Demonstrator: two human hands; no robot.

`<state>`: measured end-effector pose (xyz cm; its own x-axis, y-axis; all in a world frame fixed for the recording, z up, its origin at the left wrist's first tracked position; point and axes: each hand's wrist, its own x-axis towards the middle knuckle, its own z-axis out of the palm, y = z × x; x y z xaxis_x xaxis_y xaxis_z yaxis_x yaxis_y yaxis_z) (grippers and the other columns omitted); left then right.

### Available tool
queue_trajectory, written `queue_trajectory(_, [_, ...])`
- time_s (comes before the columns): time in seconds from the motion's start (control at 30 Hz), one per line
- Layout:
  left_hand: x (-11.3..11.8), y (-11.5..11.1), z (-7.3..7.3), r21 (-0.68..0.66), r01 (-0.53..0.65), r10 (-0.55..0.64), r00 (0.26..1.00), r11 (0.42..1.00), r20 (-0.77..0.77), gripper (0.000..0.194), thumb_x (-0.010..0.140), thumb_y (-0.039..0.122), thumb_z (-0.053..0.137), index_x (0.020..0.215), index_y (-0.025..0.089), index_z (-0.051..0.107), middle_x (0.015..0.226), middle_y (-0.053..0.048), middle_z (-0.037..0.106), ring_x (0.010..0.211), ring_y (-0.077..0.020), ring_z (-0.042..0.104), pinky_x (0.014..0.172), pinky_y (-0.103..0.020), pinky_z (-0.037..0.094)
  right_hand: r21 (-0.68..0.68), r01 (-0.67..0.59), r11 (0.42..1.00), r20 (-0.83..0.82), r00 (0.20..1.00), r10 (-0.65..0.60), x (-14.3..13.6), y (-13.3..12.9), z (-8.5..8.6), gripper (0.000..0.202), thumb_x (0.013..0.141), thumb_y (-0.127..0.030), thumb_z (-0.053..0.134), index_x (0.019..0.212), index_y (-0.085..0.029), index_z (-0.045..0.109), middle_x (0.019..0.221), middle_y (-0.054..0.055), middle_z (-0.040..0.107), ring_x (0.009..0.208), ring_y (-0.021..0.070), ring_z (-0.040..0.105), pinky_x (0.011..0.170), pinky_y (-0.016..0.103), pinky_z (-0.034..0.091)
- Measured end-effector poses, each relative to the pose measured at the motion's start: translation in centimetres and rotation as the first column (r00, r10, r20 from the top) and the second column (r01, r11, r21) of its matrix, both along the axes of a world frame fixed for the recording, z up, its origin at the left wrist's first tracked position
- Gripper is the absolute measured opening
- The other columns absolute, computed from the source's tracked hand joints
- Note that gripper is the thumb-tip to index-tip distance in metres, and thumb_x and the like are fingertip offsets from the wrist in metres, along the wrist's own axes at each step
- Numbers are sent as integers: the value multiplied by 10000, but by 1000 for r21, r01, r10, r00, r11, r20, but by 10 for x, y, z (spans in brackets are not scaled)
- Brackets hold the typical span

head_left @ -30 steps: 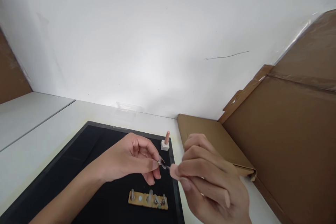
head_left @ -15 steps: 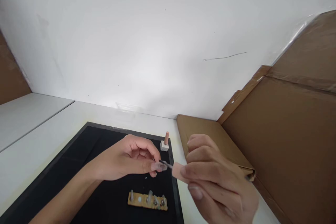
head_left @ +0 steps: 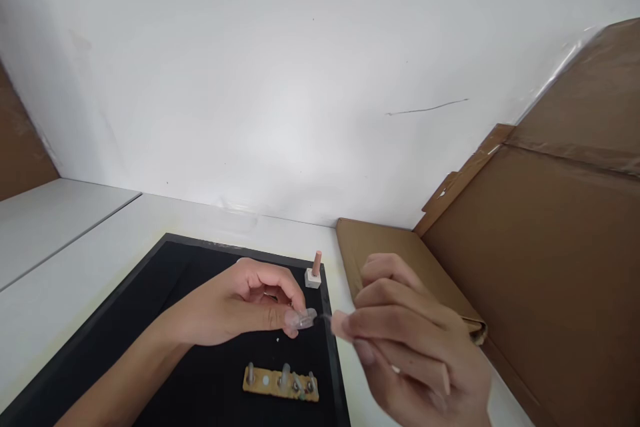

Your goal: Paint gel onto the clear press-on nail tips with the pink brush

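Observation:
My left hand is closed in a pinch, holding a clear false nail tip between thumb and fingers. Facing it, my right hand grips the pink cap of a nail polish brush. The brush's thin stem points left, with its dark bristles at the end of the nail tip; motion blur hides whether they touch. Below the hands, a yellowish strip carries several upright translucent nail tips and one bare white dot. Behind my left fingers stands a small white square bottle with a pinkish-brown cap.
A black mat with a raised dark border lies on the white table. Flat cardboard rests to the right, beside a tall cardboard panel. A white wall rises behind.
The brush has drawn back slightly to the right, from over the nail tip to its outer end. My left hand has tilted the nail tip a little; the strip and bottle stay put.

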<state>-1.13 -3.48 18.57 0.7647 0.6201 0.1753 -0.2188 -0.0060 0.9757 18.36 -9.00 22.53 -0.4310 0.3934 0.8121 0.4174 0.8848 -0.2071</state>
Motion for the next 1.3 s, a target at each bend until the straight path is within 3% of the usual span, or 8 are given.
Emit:
queue_trajectory(0.2, [1, 1, -2, 17, -23, 23, 1000, 1000, 10, 59, 822, 148, 657, 765, 147, 674, 748, -3, 626, 685, -100, 561, 661, -232, 435, -44, -74, 996, -66, 995, 71, -5, -1, 0, 185, 708, -29, 540, 770, -196, 590, 567, -34, 573, 487, 108, 479, 591, 343, 417])
queue_trajectory(0.43, [0, -2, -3, 57, -87, 86, 996, 995, 13, 64, 829, 155, 645, 769, 147, 667, 755, -4, 612, 700, -112, 555, 677, -254, 426, -113, 60, 992, -197, 977, -81, -1, 4, -7, 168, 782, -58, 573, 803, -221, 611, 654, -9, 648, 541, 137, 497, 555, 334, 403])
queue_trajectory(0.53, [0, -2, -4, 76, -114, 113, 993, 991, 21, 34, 826, 157, 649, 795, 158, 662, 778, 1, 609, 684, -101, 541, 652, -239, 415, -122, -39, 992, -145, 989, 21, -1, 4, -8, 133, 772, -87, 612, 807, -215, 611, 624, -19, 646, 509, 129, 480, 538, 330, 406])
queue_trajectory(0.7, [0, -3, -3, 101, -120, 119, 993, 988, 14, 56, 834, 141, 630, 786, 158, 653, 766, 3, 600, 695, -107, 546, 665, -248, 417, -90, 121, 989, -169, 976, -134, -1, 5, -9, 160, 784, -56, 604, 784, -216, 612, 673, -10, 662, 579, 137, 499, 579, 335, 399])
queue_trajectory(0.87, [0, -2, -4, 108, -138, 139, 990, 984, -2, 49, 840, 157, 627, 799, 160, 653, 790, -2, 603, 695, -102, 531, 651, -238, 406, -82, -7, 997, -108, 994, -2, -1, 3, -7, 141, 773, -74, 596, 780, -214, 595, 592, -31, 648, 518, 126, 466, 537, 320, 407])
queue_trajectory(1.03, [0, -3, -3, 120, -131, 135, 991, 984, -21, 57, 847, 166, 618, 799, 155, 648, 804, -11, 603, 714, -111, 546, 665, -243, 418, -56, 131, 990, -136, 981, -138, 1, 4, -9, 167, 775, -58, 612, 825, -216, 632, 691, -1, 687, 576, 146, 517, 581, 347, 416])
queue_trajectory(1.2, [1, -3, -2, 111, -144, 149, 988, 983, -39, 58, 840, 195, 630, 797, 157, 638, 800, -11, 590, 704, -114, 525, 658, -250, 413, -67, 0, 998, -82, 997, -5, 1, 3, -6, 136, 758, -81, 623, 793, -212, 609, 589, -21, 644, 480, 126, 473, 535, 336, 411])
queue_trajectory(1.3, [1, -3, -1, 119, -143, 150, 987, 982, -49, 53, 845, 197, 621, 811, 162, 643, 809, -11, 587, 711, -117, 527, 663, -251, 417, -42, 54, 998, -31, 998, -55, 0, 2, -4, 154, 758, -71, 636, 815, -212, 608, 610, -20, 665, 488, 130, 492, 574, 355, 421])
